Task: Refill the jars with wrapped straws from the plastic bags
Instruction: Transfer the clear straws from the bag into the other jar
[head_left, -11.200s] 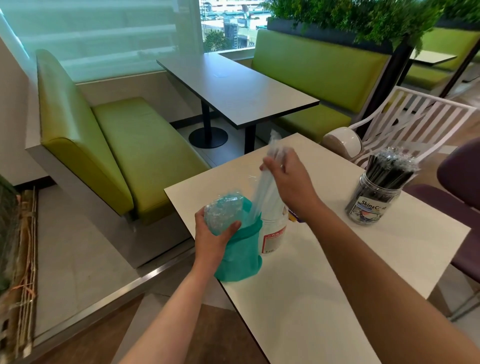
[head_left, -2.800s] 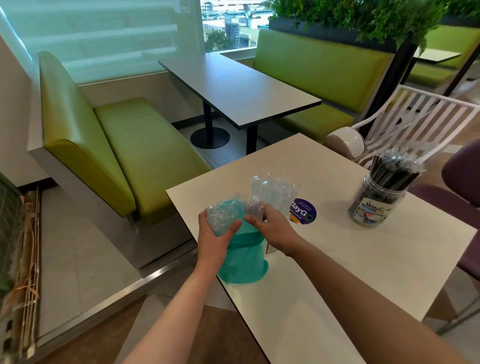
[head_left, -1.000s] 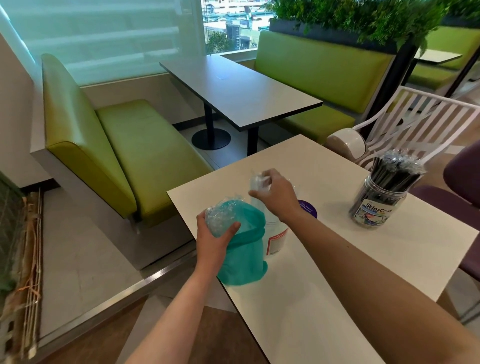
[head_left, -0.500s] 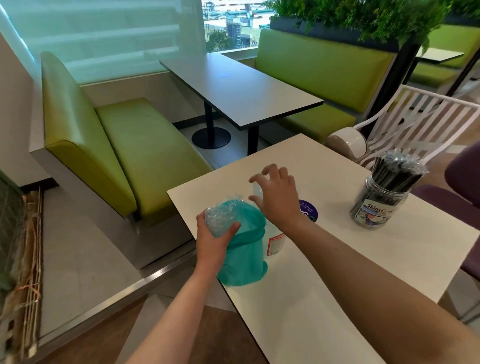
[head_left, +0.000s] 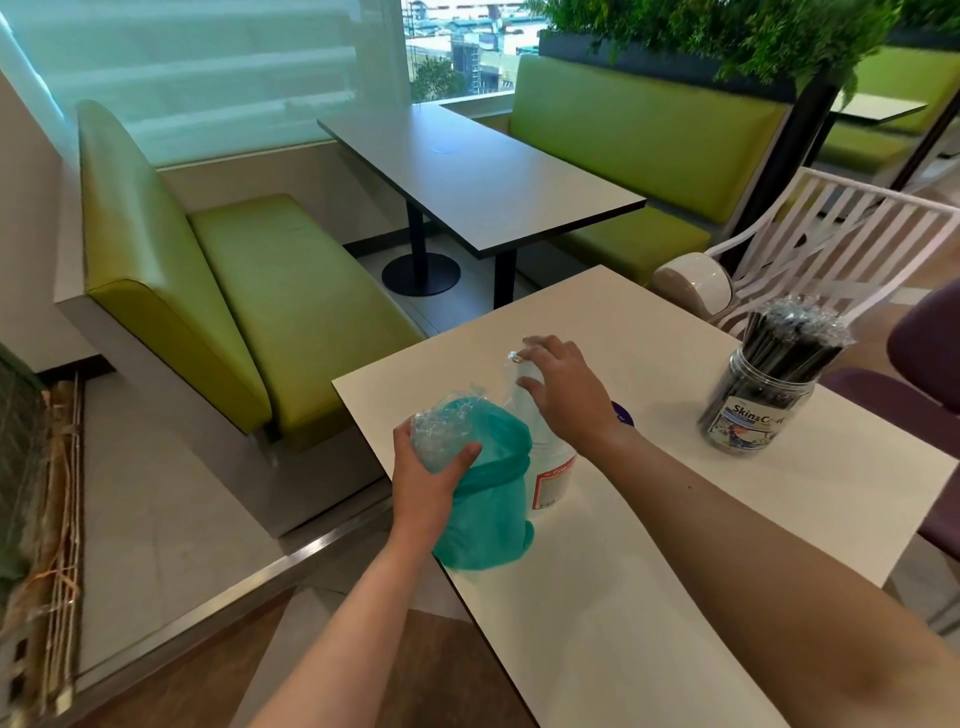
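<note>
**Both hands at the near-left corner of the table**

My left hand (head_left: 426, 467) is closest to me, at the near-left corner of the white table (head_left: 649, 597). Its fingers and thumb are curled around the crumpled clear top of the teal plastic bag (head_left: 483, 514), which stands on the table right at its left edge. Just beside the bag, touching its right side, stands the clear jar (head_left: 550, 478) with a red-and-white label; wrapped clear straws (head_left: 517, 400) rise out of its mouth. My right hand (head_left: 566, 395) hangs over those straws, fingers loosely bent and spread, the fingertips at the straw tops; I cannot tell whether they truly pinch anything. Peeking out behind my right wrist is a round purple sticker (head_left: 623, 413) on the tabletop.

Farther off, near the table's right edge, a second jar (head_left: 753, 410) stands well apart from my hands, packed with dark wrapped straws (head_left: 789, 343) that lean to the right. Beyond the far-right corner is a white slatted chair (head_left: 841, 244). Past the far-left edge sit a grey table (head_left: 478, 176) and green benches (head_left: 270, 280).
</note>
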